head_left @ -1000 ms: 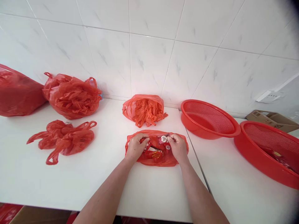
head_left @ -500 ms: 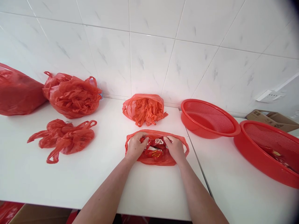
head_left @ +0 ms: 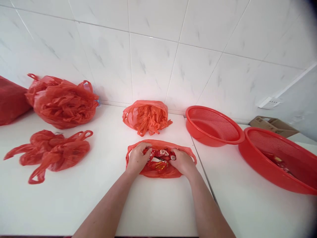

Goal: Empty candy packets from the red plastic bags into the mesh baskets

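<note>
A red plastic bag (head_left: 163, 174) lies spread open on the white table in front of me. Inside it are several shiny red wrapped packets, one with a white label (head_left: 163, 152) and one with gold print (head_left: 160, 166). My left hand (head_left: 138, 158) reaches into the bag's left side, thumb and fingers closed on a red packet with white dots (head_left: 150, 155). On the right side, my right hand (head_left: 182, 162) has its fingers curled in against a small red packet (head_left: 172, 157). Its fingertips are partly hidden.
Behind the bag sits another bag stuffed with crumpled red bags (head_left: 148, 115). To the left are knotted red bags (head_left: 56, 148) and a large full bag (head_left: 64, 102). Right of me stand a red basket (head_left: 213, 140), a second basket (head_left: 267, 168) holding packets, and a cardboard box (head_left: 273, 127).
The view has swung slightly right, so everything sits further left. Both hands stay in the bag; the fingers of my right hand have moved deeper in, onto a small packet.
</note>
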{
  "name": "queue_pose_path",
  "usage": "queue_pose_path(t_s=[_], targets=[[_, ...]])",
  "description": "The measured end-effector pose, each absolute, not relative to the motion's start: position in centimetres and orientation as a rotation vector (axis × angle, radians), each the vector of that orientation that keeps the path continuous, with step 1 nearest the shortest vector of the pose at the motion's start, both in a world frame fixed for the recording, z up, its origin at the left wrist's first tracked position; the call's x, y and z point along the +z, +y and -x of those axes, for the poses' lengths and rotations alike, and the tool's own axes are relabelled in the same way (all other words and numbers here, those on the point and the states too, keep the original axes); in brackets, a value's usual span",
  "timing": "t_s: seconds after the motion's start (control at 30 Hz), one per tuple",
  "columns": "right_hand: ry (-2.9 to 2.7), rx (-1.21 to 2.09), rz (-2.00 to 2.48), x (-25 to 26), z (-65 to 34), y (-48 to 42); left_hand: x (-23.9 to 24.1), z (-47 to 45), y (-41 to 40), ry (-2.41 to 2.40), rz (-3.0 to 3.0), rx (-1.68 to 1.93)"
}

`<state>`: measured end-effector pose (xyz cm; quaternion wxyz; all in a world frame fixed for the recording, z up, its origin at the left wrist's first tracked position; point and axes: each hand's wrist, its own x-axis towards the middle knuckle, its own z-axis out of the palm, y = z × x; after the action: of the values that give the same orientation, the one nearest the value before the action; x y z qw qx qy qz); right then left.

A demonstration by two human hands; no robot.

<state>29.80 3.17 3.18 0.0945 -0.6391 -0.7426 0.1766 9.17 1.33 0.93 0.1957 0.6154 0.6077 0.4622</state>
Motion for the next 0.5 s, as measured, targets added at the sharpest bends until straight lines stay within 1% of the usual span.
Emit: queue_pose_path(t_s=[0.33,0.5], targets=[[-1.983,0.583,1.942,3.33,-30.11,3.49,1.1,-9.25,1.25,1.676,-1.767,1.287],[-1.929,0.604,1.839,3.54,-29.97,3.31,1.2,-9.27,1.21,1.671,-1.775,1.27]])
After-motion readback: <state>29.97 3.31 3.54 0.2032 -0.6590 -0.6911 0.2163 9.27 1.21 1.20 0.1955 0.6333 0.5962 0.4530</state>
